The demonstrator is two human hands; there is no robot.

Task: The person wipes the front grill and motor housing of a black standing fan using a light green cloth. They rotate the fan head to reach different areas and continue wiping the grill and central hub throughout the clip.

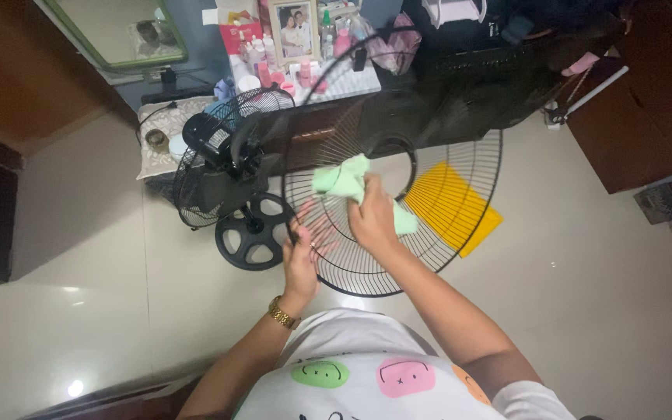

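Two hands: both work on one round black wire fan guard, held up on edge over the pale tiled floor.
Left hand: your palm lies flat against the guard's lower left wires, fingers spread apart and straight, bracing rather than gripping; a gold wristwatch sits on that wrist.
Right hand: your fingers are curled together, clamped on a bunched light green cloth and pressed onto the wires just beyond your left fingertips.
Guard, handling: judged light and springy; the thin wires would likely flex under a hard push, and the outer rim looks the stiffest part to hold.
Guard, grip: take the rim beside your left fingers; the open centre ring just past your right knuckles is a second firm hold. Painted wire may slip in a flat palm.
Cloth, handling: soft and limp, it folds to the wires and trails below your right hand.
Beyond the fingertips: a fan motor head with its rear guard and a round black fan base, both close to your left hand.
Under the guard: a yellow mat, seen through the wires past your right hand.
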